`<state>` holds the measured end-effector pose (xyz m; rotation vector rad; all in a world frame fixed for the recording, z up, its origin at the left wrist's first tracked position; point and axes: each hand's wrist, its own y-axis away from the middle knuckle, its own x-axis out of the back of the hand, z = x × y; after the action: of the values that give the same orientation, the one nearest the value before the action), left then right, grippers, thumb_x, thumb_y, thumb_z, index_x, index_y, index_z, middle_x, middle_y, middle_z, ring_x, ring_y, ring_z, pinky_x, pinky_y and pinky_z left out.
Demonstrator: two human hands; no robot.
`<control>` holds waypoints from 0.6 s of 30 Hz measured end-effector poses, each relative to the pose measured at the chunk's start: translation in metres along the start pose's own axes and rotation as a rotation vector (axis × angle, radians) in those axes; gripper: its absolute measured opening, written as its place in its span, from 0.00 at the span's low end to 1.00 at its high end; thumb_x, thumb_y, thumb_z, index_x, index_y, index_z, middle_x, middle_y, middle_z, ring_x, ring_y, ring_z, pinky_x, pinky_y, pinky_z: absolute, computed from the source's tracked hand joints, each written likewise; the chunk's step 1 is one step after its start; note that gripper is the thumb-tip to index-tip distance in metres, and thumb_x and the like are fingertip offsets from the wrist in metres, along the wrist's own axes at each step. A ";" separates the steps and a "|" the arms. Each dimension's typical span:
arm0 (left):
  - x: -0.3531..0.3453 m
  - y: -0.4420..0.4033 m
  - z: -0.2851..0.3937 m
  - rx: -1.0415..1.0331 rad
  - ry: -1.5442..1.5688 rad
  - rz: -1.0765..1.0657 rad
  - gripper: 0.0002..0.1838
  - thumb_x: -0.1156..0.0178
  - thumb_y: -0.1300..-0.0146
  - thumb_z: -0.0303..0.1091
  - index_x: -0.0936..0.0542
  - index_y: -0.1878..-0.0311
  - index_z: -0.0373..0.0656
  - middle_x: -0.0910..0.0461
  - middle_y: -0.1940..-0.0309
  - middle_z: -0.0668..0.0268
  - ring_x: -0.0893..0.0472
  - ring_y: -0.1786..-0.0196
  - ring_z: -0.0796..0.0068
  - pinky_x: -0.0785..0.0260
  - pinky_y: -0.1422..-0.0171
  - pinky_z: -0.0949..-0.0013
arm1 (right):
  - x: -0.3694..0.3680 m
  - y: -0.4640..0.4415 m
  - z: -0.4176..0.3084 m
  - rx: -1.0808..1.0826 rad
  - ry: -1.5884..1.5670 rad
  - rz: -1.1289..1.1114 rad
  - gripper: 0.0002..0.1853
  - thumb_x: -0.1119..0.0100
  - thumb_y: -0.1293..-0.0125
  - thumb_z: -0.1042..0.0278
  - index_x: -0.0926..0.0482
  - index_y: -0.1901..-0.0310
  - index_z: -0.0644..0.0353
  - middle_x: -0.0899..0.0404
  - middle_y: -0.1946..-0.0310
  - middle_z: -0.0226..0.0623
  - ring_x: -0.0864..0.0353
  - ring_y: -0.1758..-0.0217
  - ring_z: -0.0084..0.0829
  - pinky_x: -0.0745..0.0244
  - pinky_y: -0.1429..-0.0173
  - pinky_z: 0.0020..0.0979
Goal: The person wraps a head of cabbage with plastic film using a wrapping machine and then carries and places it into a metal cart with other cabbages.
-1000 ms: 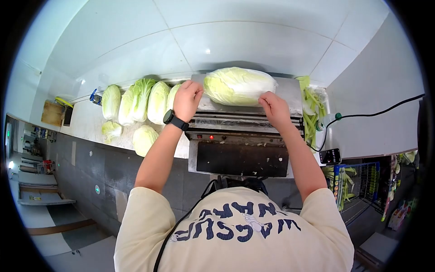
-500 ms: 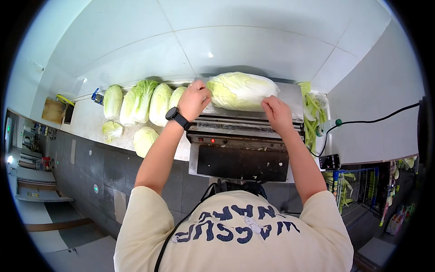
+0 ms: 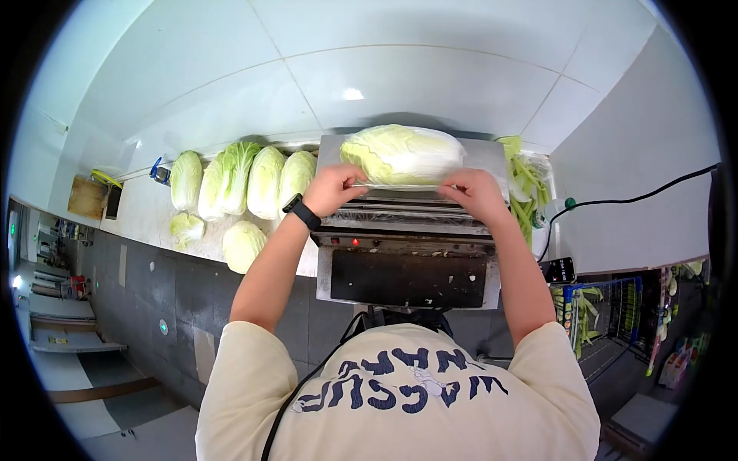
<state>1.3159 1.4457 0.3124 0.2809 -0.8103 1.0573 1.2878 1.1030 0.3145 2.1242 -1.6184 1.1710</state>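
Note:
A large napa cabbage [image 3: 403, 156] lies on its side on the metal top of a film-wrapping machine [image 3: 407, 244], with clear film about it. My left hand [image 3: 336, 190] is at the cabbage's near left side, its fingers pinched on the edge of the plastic film [image 3: 401, 187]. At the near right side my right hand [image 3: 473, 194] pinches the same film. The film's edge runs between both hands along the cabbage's near side. A red light glows on the machine's front.
Several napa cabbages [image 3: 265, 183] stand in a row on the counter to the left, with a smaller pale one [image 3: 244, 246] and a loose leaf piece [image 3: 187, 228] in front. Green trimmings [image 3: 524, 192] lie at the right, near a phone [image 3: 559, 270]. A cart [image 3: 603, 319] stands below.
Both hands have come down toward the cabbage's near side and slightly closer together. The film's edge now shows between them. The whole view has shifted a little.

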 end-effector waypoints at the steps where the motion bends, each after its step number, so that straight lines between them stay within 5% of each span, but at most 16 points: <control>1: 0.000 0.001 -0.001 0.002 0.000 -0.005 0.08 0.28 0.40 0.26 0.17 0.60 0.39 0.29 0.76 0.69 0.28 0.72 0.78 0.35 0.66 0.70 | -0.001 0.000 0.000 0.005 -0.005 0.014 0.08 0.29 0.37 0.63 0.13 0.63 0.58 0.18 0.73 0.38 0.21 0.70 0.37 0.28 0.65 0.35; 6: -0.003 0.004 -0.004 0.026 0.235 0.099 0.05 0.29 0.39 0.26 0.16 0.65 0.36 0.24 0.73 0.66 0.26 0.70 0.74 0.32 0.62 0.69 | -0.006 0.005 0.004 0.037 -0.062 0.122 0.07 0.30 0.36 0.66 0.13 0.63 0.59 0.18 0.72 0.37 0.21 0.69 0.37 0.27 0.63 0.34; 12: -0.013 -0.006 -0.005 -0.059 0.193 0.499 0.02 0.38 0.33 0.22 0.21 0.62 0.36 0.23 0.65 0.65 0.25 0.60 0.71 0.31 0.52 0.70 | -0.018 0.006 0.003 0.090 0.022 0.310 0.05 0.32 0.34 0.67 0.15 0.61 0.58 0.19 0.70 0.36 0.19 0.66 0.39 0.25 0.60 0.34; 18: -0.001 -0.019 0.029 -0.207 -0.113 0.380 0.09 0.34 0.35 0.32 0.20 0.55 0.40 0.20 0.57 0.60 0.20 0.54 0.59 0.27 0.48 0.60 | -0.024 -0.004 0.008 0.132 0.064 0.250 0.04 0.33 0.35 0.70 0.15 0.60 0.58 0.18 0.69 0.36 0.18 0.66 0.38 0.24 0.61 0.34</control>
<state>1.3191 1.4193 0.3342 0.0086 -1.0950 1.3071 1.2933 1.1172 0.2937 1.9772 -1.8666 1.4423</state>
